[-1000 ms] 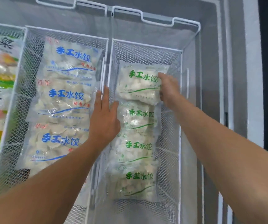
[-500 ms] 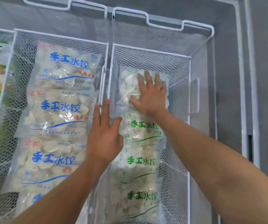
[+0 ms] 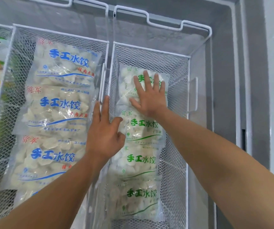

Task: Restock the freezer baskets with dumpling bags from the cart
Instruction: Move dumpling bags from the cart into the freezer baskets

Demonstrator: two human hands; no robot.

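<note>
Fingers of my right hand are spread wide and lie flat on the top green bag, the one at the far end of the right basket. I think I press it down so it sits flat and does not stick up. My left hand has straight fingers held close together. They point along the white wire rim where the two baskets meet, and the thumb touches the second green bag. I think this hand keeps the row from sliding while the other one pushes. Four green bags lie in a line in the right basket, each one partly over the next, so the names can be read. The left basket holds blue bags laid the same way. I cannot see the cart from here. The right side of the right basket has bare mesh, so I guess more bags could go there.
</note>
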